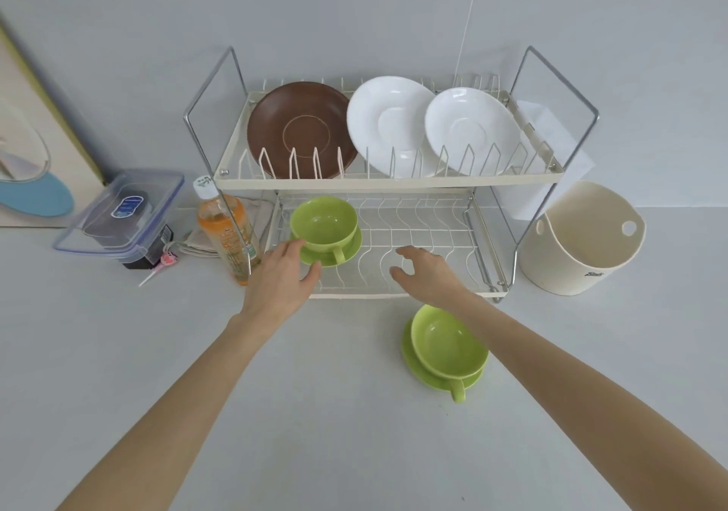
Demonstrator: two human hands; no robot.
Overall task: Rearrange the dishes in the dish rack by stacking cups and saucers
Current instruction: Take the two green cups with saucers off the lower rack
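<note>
A two-tier wire dish rack (388, 183) stands against the wall. Its top tier holds a brown saucer (301, 126) and two white saucers (388, 122) (470, 128), all on edge. On the lower tier's left, a green cup (324, 223) sits on a green saucer (352, 248). My left hand (281, 280) is open, its fingertips at that saucer's front edge. My right hand (427, 270) hovers open over the bare lower tier. A second green cup (447, 343) on its green saucer (413, 365) rests on the counter under my right forearm.
An orange drink bottle (226, 231) stands close to the rack's left leg, with folded cloths (199, 240) behind it. A clear lidded box (122, 215) lies further left. A cream plastic tub (581, 240) stands right of the rack. A board (35, 144) leans at far left.
</note>
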